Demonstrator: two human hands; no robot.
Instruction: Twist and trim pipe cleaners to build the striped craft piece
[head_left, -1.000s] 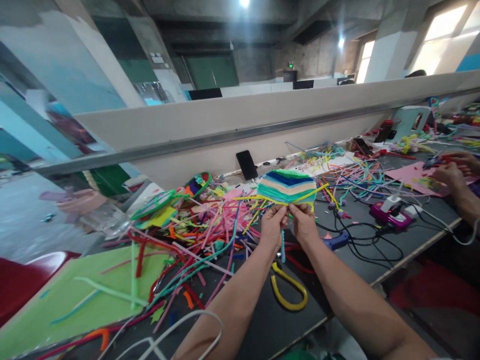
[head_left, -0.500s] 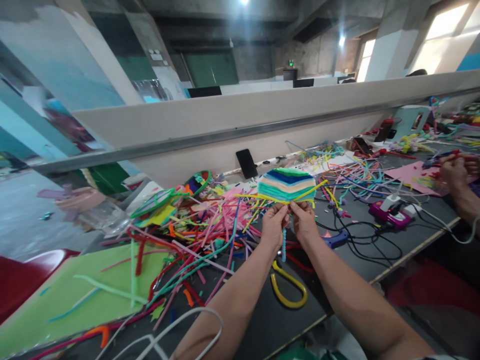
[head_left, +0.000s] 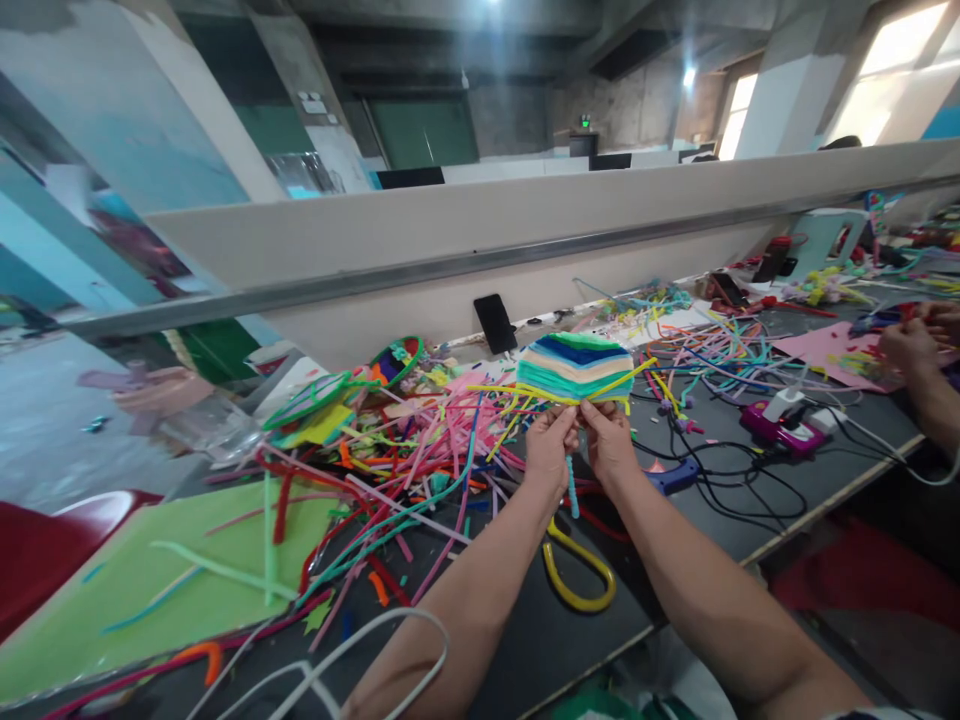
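Observation:
Both of my hands hold a striped pipe-cleaner fan (head_left: 576, 366) by its lower edge, above the table. Its bands run green, blue, cream, teal and yellow. My left hand (head_left: 551, 440) pinches the bottom middle from the left, and my right hand (head_left: 606, 434) pinches right beside it. A yellow pipe cleaner (head_left: 616, 383) crosses the lower part of the fan, with ends sticking out past both sides. From between my hands a twisted light-blue stem (head_left: 573, 488) hangs down. Below it lies a yellow-handled tool (head_left: 577, 590), its upper part hidden by my hands.
Loose pipe cleaners (head_left: 457, 430) heap up on the left, beside a green sheet (head_left: 247, 530). A phone (head_left: 494, 323) leans on the partition. On the right are a blue-handled tool (head_left: 675, 477), a purple power strip (head_left: 784, 428), black cables and another person's hands (head_left: 911, 345).
My hands and the fan stay almost where they were, with both pinches kept. The view has shifted very slightly, and the hanging stem has swung a little to the right.

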